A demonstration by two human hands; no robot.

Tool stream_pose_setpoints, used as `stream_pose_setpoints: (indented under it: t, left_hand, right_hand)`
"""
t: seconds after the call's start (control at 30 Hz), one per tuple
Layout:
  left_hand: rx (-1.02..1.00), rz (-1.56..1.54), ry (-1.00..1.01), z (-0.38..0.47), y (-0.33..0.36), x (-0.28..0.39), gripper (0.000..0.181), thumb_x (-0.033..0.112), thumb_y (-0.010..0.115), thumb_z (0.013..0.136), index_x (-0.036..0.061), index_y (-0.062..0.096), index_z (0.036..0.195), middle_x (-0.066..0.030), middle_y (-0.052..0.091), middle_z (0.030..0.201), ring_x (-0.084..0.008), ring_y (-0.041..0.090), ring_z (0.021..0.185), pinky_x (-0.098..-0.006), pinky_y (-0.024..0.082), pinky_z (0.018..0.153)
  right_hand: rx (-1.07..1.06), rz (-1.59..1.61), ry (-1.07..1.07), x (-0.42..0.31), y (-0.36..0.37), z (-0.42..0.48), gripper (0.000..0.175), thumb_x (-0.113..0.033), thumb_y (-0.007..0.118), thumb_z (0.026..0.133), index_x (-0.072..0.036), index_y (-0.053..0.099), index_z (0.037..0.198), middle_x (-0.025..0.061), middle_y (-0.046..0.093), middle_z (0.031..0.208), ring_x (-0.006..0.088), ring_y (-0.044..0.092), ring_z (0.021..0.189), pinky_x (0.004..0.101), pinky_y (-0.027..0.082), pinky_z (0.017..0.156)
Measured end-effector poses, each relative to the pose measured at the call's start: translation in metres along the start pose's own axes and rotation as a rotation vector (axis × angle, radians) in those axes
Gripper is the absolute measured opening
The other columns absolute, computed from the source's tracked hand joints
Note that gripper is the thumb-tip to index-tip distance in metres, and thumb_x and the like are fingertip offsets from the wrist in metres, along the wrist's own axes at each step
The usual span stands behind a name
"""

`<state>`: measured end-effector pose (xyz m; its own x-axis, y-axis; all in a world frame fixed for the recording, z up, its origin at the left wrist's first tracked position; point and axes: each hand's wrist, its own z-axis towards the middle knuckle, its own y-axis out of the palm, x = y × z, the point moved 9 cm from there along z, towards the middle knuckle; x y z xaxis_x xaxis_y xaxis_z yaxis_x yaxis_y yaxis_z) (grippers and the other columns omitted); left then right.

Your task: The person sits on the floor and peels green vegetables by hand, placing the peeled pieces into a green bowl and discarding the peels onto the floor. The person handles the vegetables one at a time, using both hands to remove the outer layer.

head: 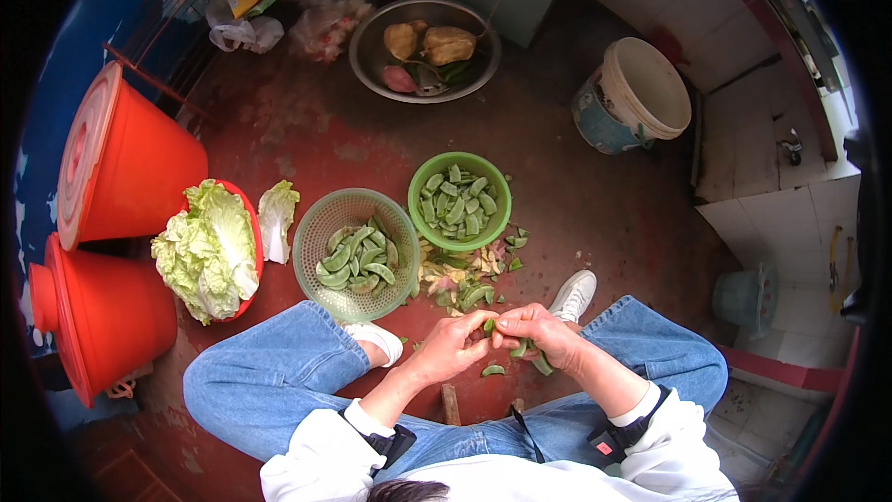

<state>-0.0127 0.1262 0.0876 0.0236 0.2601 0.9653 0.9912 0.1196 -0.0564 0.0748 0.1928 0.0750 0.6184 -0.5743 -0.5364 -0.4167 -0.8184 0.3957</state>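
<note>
In front of my lap, my left hand (449, 347) and my right hand (547, 336) meet at the fingertips around a green bean pod (489, 327). More flat bean pods (541, 363) stick out below my right fingers, held in that palm. One curved green piece (493, 370) shows just under the hands; whether it lies on the floor or is in the air I cannot tell. Beyond my left hand stands a perforated plastic colander (306, 251) with whole pods inside. Touching its upper right side is a green bowl (413, 188) of short-cut bean pieces.
Peelings and bean scraps (463, 272) litter the red floor near the bowl. At left are cabbage leaves (209, 251) on a red dish and two lidded red buckets (153, 160). A metal basin (362, 73) with root vegetables and a white pail (644, 94) stand farther off.
</note>
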Motion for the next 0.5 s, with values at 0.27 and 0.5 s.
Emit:
stream_pose_setpoints:
  t: [0.27,0.5]
  left_hand:
    - [0.512,-0.641,-0.02,-0.001,-0.065,-0.048,0.022,0.007,0.052,0.096,0.0046,0.051,0.119,-0.0095,0.067,0.111,-0.0072,0.062,0.085,-0.0191,0.049,0.068]
    - [0.877,-0.9,0.033,-0.024,-0.106,-0.07,0.031,0.007,0.054,0.096,0.002,0.048,0.126,-0.0083,0.061,0.103,-0.0128,0.06,0.082,-0.0282,0.053,0.076]
  right_hand:
    - [0.097,-0.196,0.206,0.032,-0.032,0.009,0.028,-0.025,0.06,0.093,-0.004,0.069,0.076,-0.0026,0.056,0.061,0.0038,0.039,0.048,0.022,0.024,0.041]
    - [-0.181,-0.521,0.219,0.05,-0.01,0.009,0.033,-0.034,0.067,0.089,-0.006,0.069,0.071,-0.0052,0.055,0.062,0.004,0.048,0.057,0.0227,0.039,0.049]
